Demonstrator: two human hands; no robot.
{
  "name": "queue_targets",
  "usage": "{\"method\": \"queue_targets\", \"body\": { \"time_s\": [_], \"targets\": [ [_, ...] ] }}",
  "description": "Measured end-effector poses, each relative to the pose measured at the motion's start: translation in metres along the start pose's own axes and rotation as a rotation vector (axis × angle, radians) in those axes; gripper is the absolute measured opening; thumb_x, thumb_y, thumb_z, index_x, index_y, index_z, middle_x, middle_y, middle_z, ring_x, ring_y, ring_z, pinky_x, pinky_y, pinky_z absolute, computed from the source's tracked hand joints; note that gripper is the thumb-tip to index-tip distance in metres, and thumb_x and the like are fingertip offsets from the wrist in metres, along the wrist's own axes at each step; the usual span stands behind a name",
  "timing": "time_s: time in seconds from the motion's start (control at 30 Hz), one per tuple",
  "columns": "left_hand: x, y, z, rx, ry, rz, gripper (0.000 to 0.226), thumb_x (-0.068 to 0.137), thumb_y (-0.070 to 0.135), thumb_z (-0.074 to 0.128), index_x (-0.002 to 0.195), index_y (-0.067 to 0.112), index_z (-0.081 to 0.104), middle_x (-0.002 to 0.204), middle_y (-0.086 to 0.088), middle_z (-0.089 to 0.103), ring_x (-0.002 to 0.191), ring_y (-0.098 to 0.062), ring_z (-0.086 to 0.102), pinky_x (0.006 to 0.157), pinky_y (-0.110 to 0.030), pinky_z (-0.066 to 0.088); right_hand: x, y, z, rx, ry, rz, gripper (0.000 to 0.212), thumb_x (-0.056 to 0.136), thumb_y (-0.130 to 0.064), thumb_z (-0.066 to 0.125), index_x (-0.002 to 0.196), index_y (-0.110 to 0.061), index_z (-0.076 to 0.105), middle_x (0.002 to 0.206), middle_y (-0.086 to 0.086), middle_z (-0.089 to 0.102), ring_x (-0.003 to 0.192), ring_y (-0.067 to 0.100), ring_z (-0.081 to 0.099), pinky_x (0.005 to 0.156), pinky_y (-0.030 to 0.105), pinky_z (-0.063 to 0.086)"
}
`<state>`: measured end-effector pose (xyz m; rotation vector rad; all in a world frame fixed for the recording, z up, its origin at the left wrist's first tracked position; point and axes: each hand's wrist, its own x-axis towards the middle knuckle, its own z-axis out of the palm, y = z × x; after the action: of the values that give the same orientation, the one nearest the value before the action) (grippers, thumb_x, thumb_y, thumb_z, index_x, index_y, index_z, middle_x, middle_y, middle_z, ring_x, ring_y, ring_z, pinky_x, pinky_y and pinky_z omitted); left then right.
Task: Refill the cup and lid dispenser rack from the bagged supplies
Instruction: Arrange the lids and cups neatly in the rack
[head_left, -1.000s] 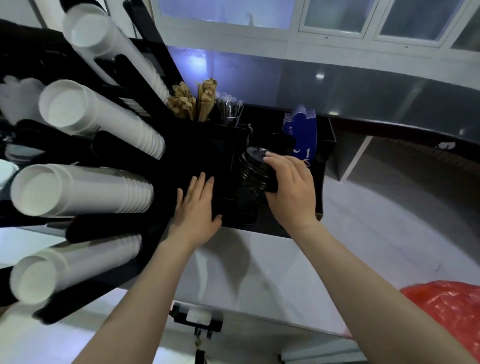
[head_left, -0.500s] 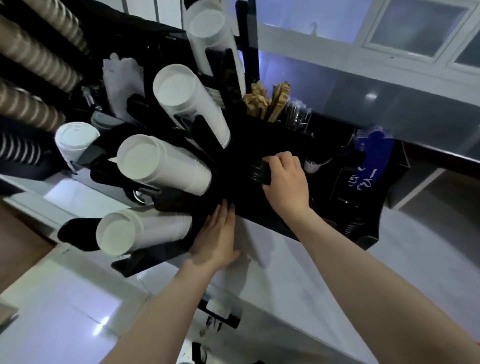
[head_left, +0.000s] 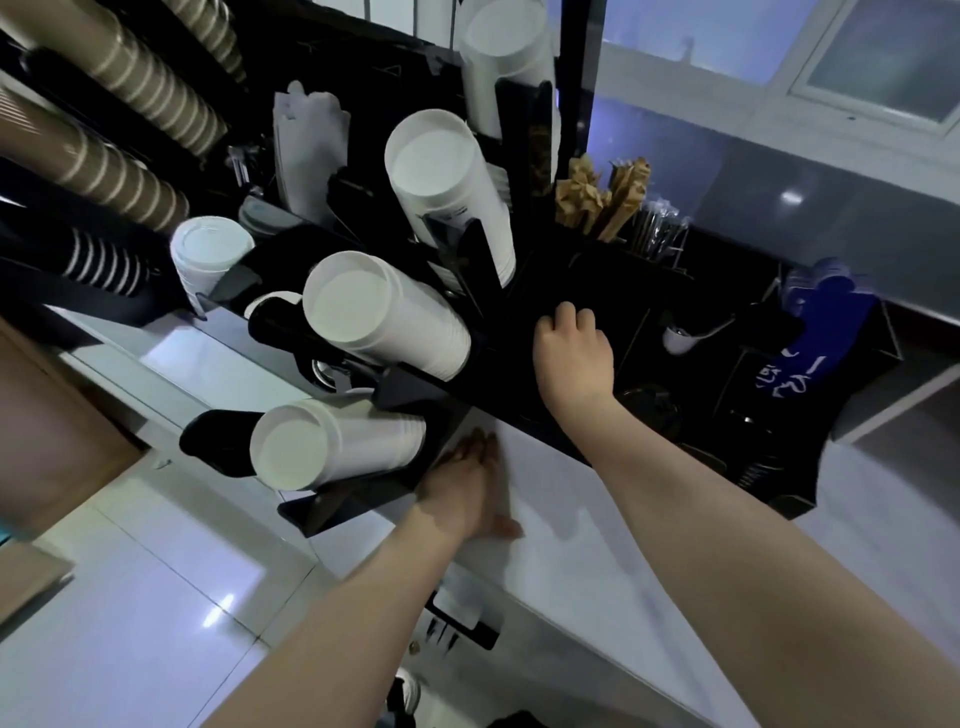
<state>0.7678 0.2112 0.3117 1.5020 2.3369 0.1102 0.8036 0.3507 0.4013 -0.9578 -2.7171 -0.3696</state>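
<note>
The black dispenser rack (head_left: 644, 291) stands on a white counter (head_left: 582, 525). My right hand (head_left: 571, 353) reaches down into one of its middle compartments with the fingers curled. The stack of black lids it carries is hidden beneath the hand. My left hand (head_left: 462, 478) lies flat on the counter at the foot of the rack, fingers straight. Long stacks of white cups (head_left: 363, 317) (head_left: 441, 171) (head_left: 296, 447) stick out of the rack's tubes towards me. Another black lid stack (head_left: 649, 402) sits in the compartment to the right.
Brown ribbed cup stacks (head_left: 104, 171) and white lids (head_left: 208, 249) fill the rack's left side. Wooden stirrers (head_left: 602, 197), wrapped straws (head_left: 660, 228) and blue packets (head_left: 826, 322) stand at its right. A brown cabinet (head_left: 52, 426) is at the left.
My right hand has pushed the black lids deeper into the compartment, out of sight. The left hand slid off the rack onto the counter. The view swung left.
</note>
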Motion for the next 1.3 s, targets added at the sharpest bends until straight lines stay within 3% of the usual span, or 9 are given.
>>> {"method": "queue_targets", "body": {
  "time_s": [0.2,0.33,0.5,0.63,0.9,1.0,1.1,1.2,1.3],
  "targets": [
    [-0.003,-0.003,-0.001,0.005,-0.021,0.012,0.119,0.077,0.066,0.061,0.150,0.002,-0.007,0.160,-0.015,-0.005,0.148,-0.021,0.000,0.119,-0.032,0.009,-0.003,-0.003,0.004,0.042,-0.402,-0.083,0.052,0.078,-0.027,0.077,0.122,-0.007,0.058,0.124,0.012,0.049,0.117,0.034,0.045,0.077,0.041,0.046],
    [-0.002,-0.002,-0.001,0.044,-0.054,0.008,0.118,0.078,0.068,0.057,0.150,0.003,-0.009,0.159,-0.014,-0.009,0.148,-0.021,-0.005,0.119,-0.033,0.007,-0.015,0.009,0.005,0.003,-0.334,-0.111,0.026,0.085,-0.026,0.062,0.108,-0.015,0.064,0.110,0.008,0.063,0.108,0.032,0.055,0.090,0.040,0.038],
    [-0.001,-0.002,-0.002,0.084,-0.063,0.019,0.116,0.080,0.068,0.055,0.150,0.001,-0.009,0.159,-0.016,-0.008,0.148,-0.022,-0.006,0.119,-0.031,0.001,-0.028,0.010,0.006,-0.020,-0.439,-0.127,0.052,0.089,-0.042,0.056,0.131,-0.011,0.048,0.120,0.007,0.060,0.113,0.032,0.054,0.109,0.060,0.020],
    [-0.001,-0.001,-0.003,0.118,-0.096,0.011,0.115,0.081,0.070,0.052,0.150,0.001,-0.009,0.159,-0.017,-0.009,0.148,-0.023,-0.008,0.119,-0.032,0.002,-0.033,0.012,0.003,-0.014,-0.437,-0.145,0.051,0.090,-0.041,0.055,0.131,-0.014,0.042,0.107,0.006,0.063,0.108,0.032,0.055,0.108,0.068,0.010],
    [-0.002,-0.001,-0.004,0.040,-0.114,-0.007,0.117,0.078,0.068,0.058,0.150,0.004,-0.008,0.159,-0.015,-0.011,0.148,-0.023,-0.006,0.119,-0.033,0.005,-0.044,0.019,0.004,0.072,-0.250,-0.163,0.056,0.090,-0.039,0.056,0.139,-0.014,0.045,0.146,0.005,0.041,0.140,0.028,0.024,0.115,0.053,0.014],
    [-0.001,-0.001,-0.003,0.013,-0.113,-0.014,0.118,0.076,0.068,0.060,0.150,0.004,-0.006,0.159,-0.014,-0.010,0.148,-0.022,-0.006,0.119,-0.033,0.007,-0.058,0.032,-0.004,0.226,-0.032,-0.116,0.046,0.086,-0.026,0.062,0.130,-0.011,0.055,0.133,0.008,0.055,0.130,0.029,0.041,0.110,0.042,0.029],
    [0.000,0.000,-0.004,0.001,-0.100,-0.007,0.117,0.076,0.067,0.062,0.151,0.005,-0.003,0.160,-0.014,-0.007,0.148,-0.022,-0.005,0.119,-0.032,0.006,-0.072,0.057,-0.016,0.392,0.073,0.076,0.035,0.083,-0.018,0.064,0.117,-0.010,0.060,0.115,0.009,0.060,0.111,0.029,0.051,0.090,0.036,0.041],
    [-0.001,0.004,-0.007,0.026,-0.108,-0.016,0.115,0.077,0.065,0.062,0.151,0.004,-0.001,0.159,-0.017,-0.007,0.148,-0.026,-0.003,0.119,-0.034,0.006,-0.081,0.088,-0.021,0.422,0.045,0.225,0.034,0.084,-0.014,0.061,0.117,-0.010,0.056,0.113,0.009,0.058,0.107,0.028,0.050,0.083,0.032,0.039],
    [0.001,0.009,-0.012,0.065,-0.128,-0.037,0.112,0.077,0.061,0.065,0.150,0.002,0.005,0.159,-0.020,-0.003,0.147,-0.029,0.004,0.119,-0.038,0.015,-0.084,0.107,-0.021,0.319,-0.109,0.226,0.052,0.083,-0.023,0.065,0.131,-0.015,0.049,0.123,0.008,0.056,0.114,0.029,0.049,0.087,0.037,0.043]
  ]
}}
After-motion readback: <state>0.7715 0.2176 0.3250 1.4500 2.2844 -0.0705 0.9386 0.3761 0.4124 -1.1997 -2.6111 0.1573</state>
